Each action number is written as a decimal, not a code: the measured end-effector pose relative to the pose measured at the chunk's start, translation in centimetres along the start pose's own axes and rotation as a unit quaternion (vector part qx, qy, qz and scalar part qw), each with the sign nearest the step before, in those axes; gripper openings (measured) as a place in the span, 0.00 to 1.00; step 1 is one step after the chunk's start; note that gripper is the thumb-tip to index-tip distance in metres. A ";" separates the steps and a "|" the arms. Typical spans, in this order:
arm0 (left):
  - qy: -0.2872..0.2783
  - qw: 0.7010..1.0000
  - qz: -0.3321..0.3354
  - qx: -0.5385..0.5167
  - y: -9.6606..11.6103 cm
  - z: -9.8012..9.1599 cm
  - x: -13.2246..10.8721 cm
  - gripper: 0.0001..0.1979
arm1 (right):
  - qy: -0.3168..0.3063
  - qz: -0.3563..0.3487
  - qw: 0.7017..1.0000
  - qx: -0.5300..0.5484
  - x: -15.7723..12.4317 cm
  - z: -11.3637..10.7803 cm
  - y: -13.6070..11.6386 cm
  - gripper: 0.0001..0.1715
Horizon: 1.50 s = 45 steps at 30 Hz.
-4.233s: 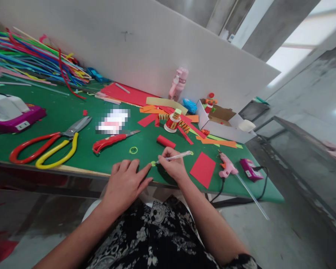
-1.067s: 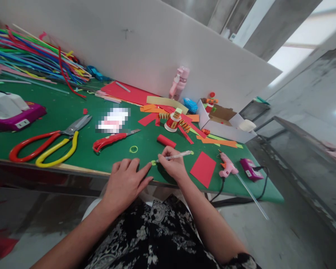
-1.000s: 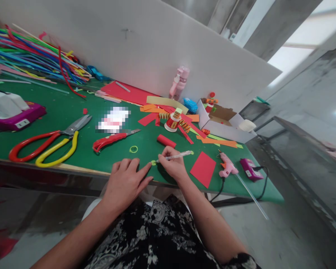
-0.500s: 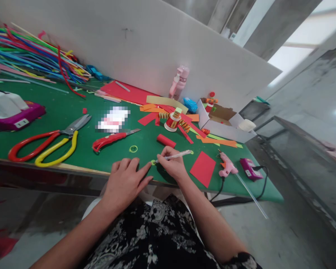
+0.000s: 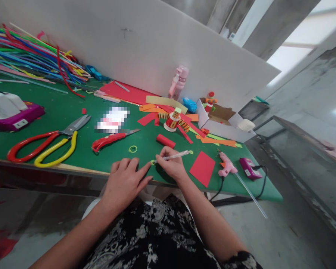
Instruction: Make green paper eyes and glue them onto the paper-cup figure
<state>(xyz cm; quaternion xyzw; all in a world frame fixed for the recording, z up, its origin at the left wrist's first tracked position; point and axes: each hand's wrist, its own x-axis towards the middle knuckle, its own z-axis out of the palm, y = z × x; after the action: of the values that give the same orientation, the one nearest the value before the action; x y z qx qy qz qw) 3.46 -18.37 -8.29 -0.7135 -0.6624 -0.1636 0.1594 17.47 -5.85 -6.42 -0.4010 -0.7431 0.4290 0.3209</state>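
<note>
My right hand (image 5: 170, 163) is closed around a clear-barrelled pen (image 5: 180, 154), its tip down at a small yellow-green paper piece (image 5: 152, 162) near the table's front edge. The index fingertip of my left hand (image 5: 126, 177) presses on that same piece; the other fingers lie spread on the table. Just beyond sit a yellow-green ring (image 5: 133, 149) and a red paper roll (image 5: 165, 141). A red paper rectangle (image 5: 202, 169) lies right of my right hand. Behind the roll stands a red and white paper cup figure (image 5: 171, 123) with folded paper arms.
To the left lie large scissors (image 5: 70, 130) with red and yellow handles and a red utility knife (image 5: 112, 139). A pink glue gun (image 5: 226, 164) and a purple power block (image 5: 251, 169) are at right. Paper strips, an open box (image 5: 229, 129) and pipe cleaners (image 5: 30, 56) line the back.
Hardly anything differs. The view has shifted very slightly; both hands keep their places, with the pen tip still at the yellow-green piece.
</note>
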 end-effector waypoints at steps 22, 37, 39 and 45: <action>-0.010 1.000 -0.011 -0.020 0.1 -0.1 0.0 0.18 | 0.005 0.006 1.000 -0.009 0.1 -0.2 -0.1 0.11; 0.007 1.000 0.008 0.004 -0.3 0.0 -0.7 0.18 | 0.154 -0.115 0.976 -0.106 -1.6 -3.8 0.3 0.04; 0.019 1.000 0.021 0.009 -0.5 0.0 -0.9 0.18 | 0.144 -0.136 0.957 -0.212 -1.7 -6.2 0.7 0.09; 0.007 1.000 0.026 0.004 -0.6 -0.9 -0.6 0.18 | 0.082 -0.082 0.873 -0.474 -1.4 -14.7 3.1 0.24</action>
<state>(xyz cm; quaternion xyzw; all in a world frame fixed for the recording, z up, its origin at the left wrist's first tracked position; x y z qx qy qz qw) 2.81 -19.28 -7.77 -0.7284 -0.6436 -0.1616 0.1705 31.20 -0.47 -3.09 -0.4761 -0.8588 -0.0373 0.1856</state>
